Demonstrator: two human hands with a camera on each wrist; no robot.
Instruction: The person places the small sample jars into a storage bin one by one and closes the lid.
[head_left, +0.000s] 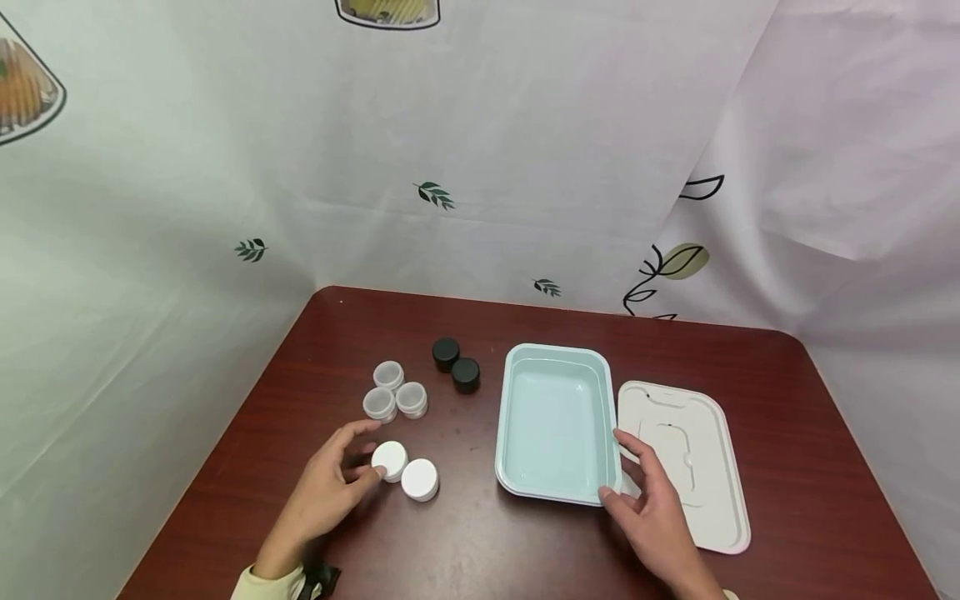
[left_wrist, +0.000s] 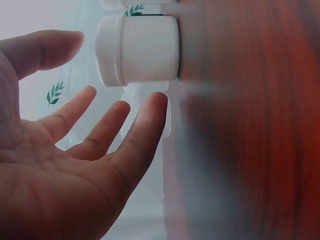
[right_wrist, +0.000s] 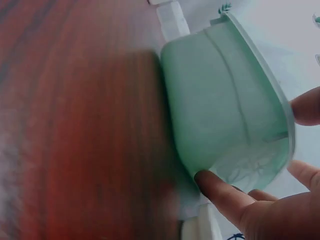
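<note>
My left hand (head_left: 327,483) reaches around a white-lidded jar (head_left: 390,461), thumb and fingers spread on either side. In the left wrist view a gap shows between the fingers and the jar (left_wrist: 142,49). A second white-lidded jar (head_left: 420,480) stands close beside it. My right hand (head_left: 651,521) holds the near right corner of a light blue rectangular plastic container (head_left: 555,425), with the thumb at its near rim and a finger along its right rim. From the right wrist, fingertips touch the container's outer wall (right_wrist: 210,100), one of them low near the base.
Three small clear jars (head_left: 390,392) stand grouped behind the white ones. Two black-lidded jars (head_left: 456,365) sit farther back. A white rectangular lid (head_left: 720,492) lies flat right of the container on the dark red wooden table (head_left: 465,550). Patterned white cloth (head_left: 525,167) hangs behind.
</note>
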